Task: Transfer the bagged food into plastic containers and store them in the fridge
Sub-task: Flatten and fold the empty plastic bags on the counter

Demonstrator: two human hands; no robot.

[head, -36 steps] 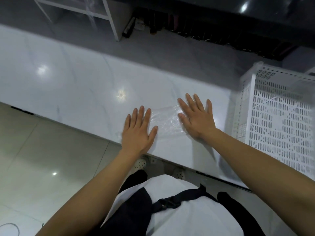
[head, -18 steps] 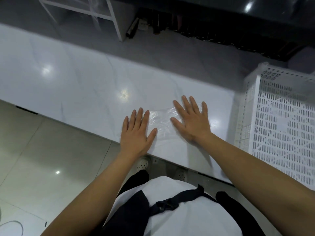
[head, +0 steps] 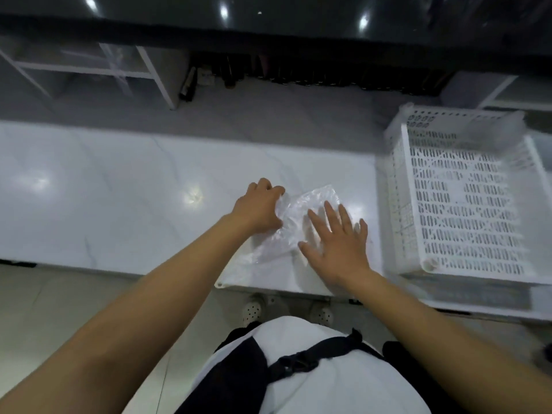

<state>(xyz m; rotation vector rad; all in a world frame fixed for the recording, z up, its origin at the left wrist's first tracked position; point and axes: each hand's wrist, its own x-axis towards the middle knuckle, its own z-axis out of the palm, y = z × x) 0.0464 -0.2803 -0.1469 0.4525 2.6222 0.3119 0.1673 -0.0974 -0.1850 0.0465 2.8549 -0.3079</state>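
Observation:
A clear, empty-looking plastic bag (head: 301, 216) lies crumpled on the white marble counter (head: 119, 189), near its front edge. My left hand (head: 258, 206) has its fingers curled around the bag's left edge and is bunching it up. My right hand (head: 337, 243) lies flat with fingers spread on the bag's right side, pressing it to the counter. No food and no plastic container is in view.
A white perforated plastic crate (head: 460, 201) stands on the counter just right of my right hand. Behind the counter runs a grey ledge (head: 268, 121) with a white frame (head: 143, 73) and a dark shelf of bottles (head: 298, 76). Tiled floor lies below left.
Both hands lay flat on the bag before. Now my left hand has curled and gathered the bag's left edge, and my right hand has shifted onto its right side. The view moved left.

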